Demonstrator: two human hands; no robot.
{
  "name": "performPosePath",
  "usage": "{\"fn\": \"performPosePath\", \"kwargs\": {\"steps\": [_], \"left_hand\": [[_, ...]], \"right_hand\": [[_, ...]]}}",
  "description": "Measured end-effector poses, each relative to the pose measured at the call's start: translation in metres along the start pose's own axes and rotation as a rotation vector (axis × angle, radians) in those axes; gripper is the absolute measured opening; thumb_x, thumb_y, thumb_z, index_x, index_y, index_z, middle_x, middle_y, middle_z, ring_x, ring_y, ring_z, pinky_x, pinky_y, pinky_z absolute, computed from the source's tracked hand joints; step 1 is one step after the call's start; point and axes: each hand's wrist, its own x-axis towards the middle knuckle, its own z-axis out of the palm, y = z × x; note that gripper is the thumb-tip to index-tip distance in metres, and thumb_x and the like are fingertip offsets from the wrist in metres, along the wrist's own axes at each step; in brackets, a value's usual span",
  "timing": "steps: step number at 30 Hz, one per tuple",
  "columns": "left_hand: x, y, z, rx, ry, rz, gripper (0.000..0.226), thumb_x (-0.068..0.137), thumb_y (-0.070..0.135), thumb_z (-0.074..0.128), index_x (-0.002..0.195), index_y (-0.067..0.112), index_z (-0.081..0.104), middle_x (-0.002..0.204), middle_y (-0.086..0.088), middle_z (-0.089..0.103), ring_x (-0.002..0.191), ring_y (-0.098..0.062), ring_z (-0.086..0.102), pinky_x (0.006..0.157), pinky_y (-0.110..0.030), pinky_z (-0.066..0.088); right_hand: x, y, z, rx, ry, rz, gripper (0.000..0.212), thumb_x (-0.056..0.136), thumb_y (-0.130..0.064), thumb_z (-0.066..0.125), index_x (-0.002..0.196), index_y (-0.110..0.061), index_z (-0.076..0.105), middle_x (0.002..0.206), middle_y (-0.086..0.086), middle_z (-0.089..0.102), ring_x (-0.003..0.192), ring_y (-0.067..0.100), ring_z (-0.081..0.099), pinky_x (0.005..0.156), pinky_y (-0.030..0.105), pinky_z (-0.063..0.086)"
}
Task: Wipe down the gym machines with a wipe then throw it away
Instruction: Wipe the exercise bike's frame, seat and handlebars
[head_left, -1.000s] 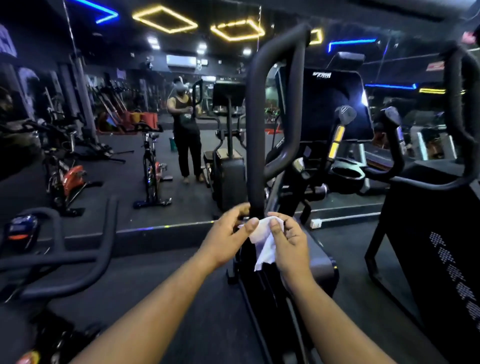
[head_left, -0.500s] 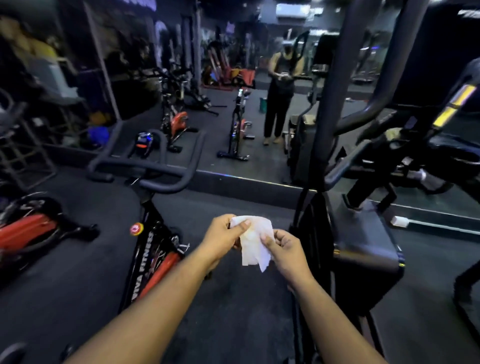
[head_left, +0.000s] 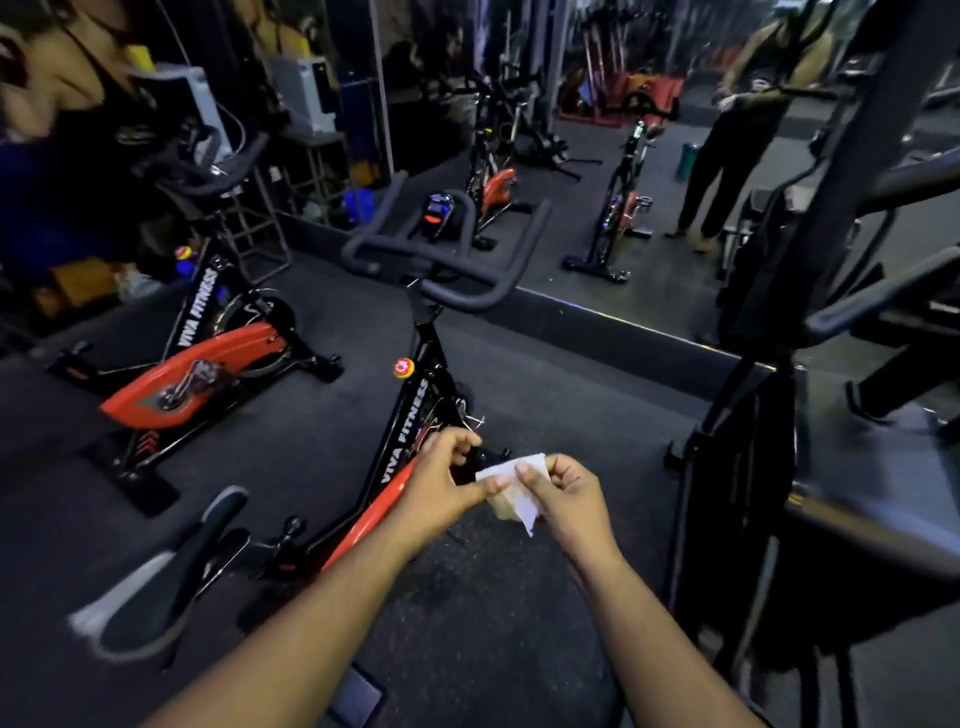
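Note:
A small white wipe (head_left: 517, 488) is held between both hands in front of me, above the dark floor. My left hand (head_left: 441, 488) pinches its left edge with thumb and fingertips. My right hand (head_left: 566, 501) pinches its right side, thumb on top. Just behind the hands stands a black and red spin bike (head_left: 405, 415) with black handlebars (head_left: 447, 260) and a grey-edged saddle (head_left: 171, 571) at the lower left. The black elliptical machine (head_left: 769, 415) rises at the right.
A second red and black spin bike (head_left: 197, 358) stands at the left. A wall mirror (head_left: 597, 156) ahead reflects bikes and a standing person. Another person is at the far upper left. Dark rubber floor (head_left: 467, 623) lies below my arms.
My view has swung left and down, away from the elliptical's upright toward the spin bike. Both hands came off the machine and keep holding the wipe between them.

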Motion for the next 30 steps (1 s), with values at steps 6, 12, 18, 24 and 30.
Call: {"fn": "performPosePath", "kwargs": {"steps": [6, 12, 18, 24, 30], "left_hand": [[-0.038, -0.019, -0.046, -0.154, -0.203, -0.090, 0.085, 0.078, 0.053, 0.084, 0.150, 0.030, 0.045, 0.141, 0.009, 0.053, 0.125, 0.001, 0.052, 0.100, -0.017, 0.044], [-0.076, -0.035, -0.106, -0.532, -0.457, -0.593, 0.100, 0.087, 0.089, 0.012, 0.112, 0.016, 0.074, 0.106, -0.009, 0.076, 0.093, -0.021, 0.067, 0.081, -0.035, 0.050], [-0.099, -0.049, -0.160, -0.670, -0.192, -0.420, 0.026, 0.100, 0.028, 0.063, 0.115, 0.007, 0.069, 0.099, -0.013, 0.074, 0.081, -0.020, 0.068, 0.084, -0.040, 0.057], [-0.128, -0.058, -0.188, -0.629, -0.062, -0.283, 0.022, 0.102, 0.003, 0.056, 0.121, 0.010, 0.067, 0.113, -0.009, 0.076, 0.098, -0.021, 0.072, 0.089, -0.041, 0.058], [-0.169, -0.062, -0.208, -0.587, -0.066, -0.230, 0.026, 0.104, 0.007, 0.053, 0.123, 0.017, 0.068, 0.115, -0.004, 0.076, 0.112, -0.026, 0.070, 0.099, -0.046, 0.055]], "right_hand": [[-0.024, -0.009, 0.055, 0.037, -0.140, 0.064, 0.023, 0.099, -0.023, 0.066, 0.096, -0.001, 0.071, 0.090, 0.021, 0.075, 0.073, 0.028, 0.067, 0.064, 0.033, 0.054], [-0.060, -0.006, 0.114, -0.006, -0.192, 0.027, 0.018, 0.101, -0.017, 0.060, 0.114, -0.011, 0.071, 0.107, 0.011, 0.077, 0.094, 0.021, 0.072, 0.082, 0.035, 0.055], [-0.102, 0.005, 0.165, -0.102, -0.132, 0.019, 0.016, 0.100, -0.009, 0.059, 0.110, -0.012, 0.072, 0.104, 0.008, 0.078, 0.098, 0.026, 0.073, 0.087, 0.040, 0.056], [-0.141, 0.018, 0.193, -0.043, -0.192, 0.076, 0.023, 0.099, -0.006, 0.060, 0.120, -0.013, 0.068, 0.111, 0.008, 0.076, 0.098, 0.024, 0.072, 0.082, 0.036, 0.057], [-0.163, 0.016, 0.215, 0.053, -0.257, 0.134, 0.028, 0.095, -0.022, 0.065, 0.114, -0.002, 0.069, 0.101, 0.022, 0.074, 0.081, 0.026, 0.069, 0.067, 0.032, 0.055]]}}
